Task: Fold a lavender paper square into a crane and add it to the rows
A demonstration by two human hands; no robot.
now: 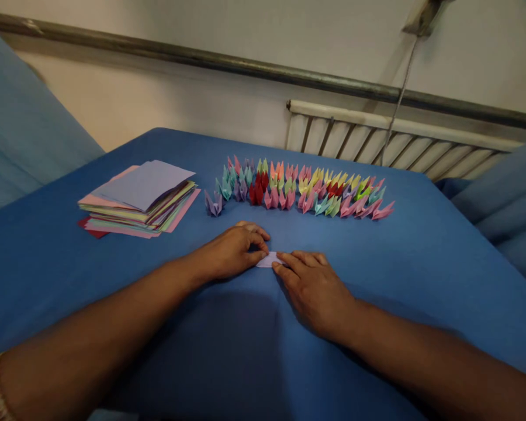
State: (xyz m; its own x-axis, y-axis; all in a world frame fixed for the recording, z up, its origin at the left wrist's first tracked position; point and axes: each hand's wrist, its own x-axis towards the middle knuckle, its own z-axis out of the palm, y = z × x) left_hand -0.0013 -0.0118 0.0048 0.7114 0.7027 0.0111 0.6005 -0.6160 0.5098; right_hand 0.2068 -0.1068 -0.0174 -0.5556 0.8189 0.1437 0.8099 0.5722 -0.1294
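A small folded piece of pale lilac paper (266,260) lies on the blue table in front of me. My left hand (239,248) has its left end between thumb and curled fingers. From the other side, my right hand (312,282) grips the right end, its forefinger on top and its thumb at the near edge. Fingertips cover both ends of the paper. Just beyond my hands stand rows of folded paper cranes (288,199) in pink, teal, red, yellow, green and purple.
On the left is a loose stack of coloured paper sheets (146,187), a pale blue one on top. The blue cloth (425,251) covers the table. Behind it are a wall rail (228,64), a white radiator (346,131) and a hanging cord (401,93). Blue curtains (26,128) hang at both sides.
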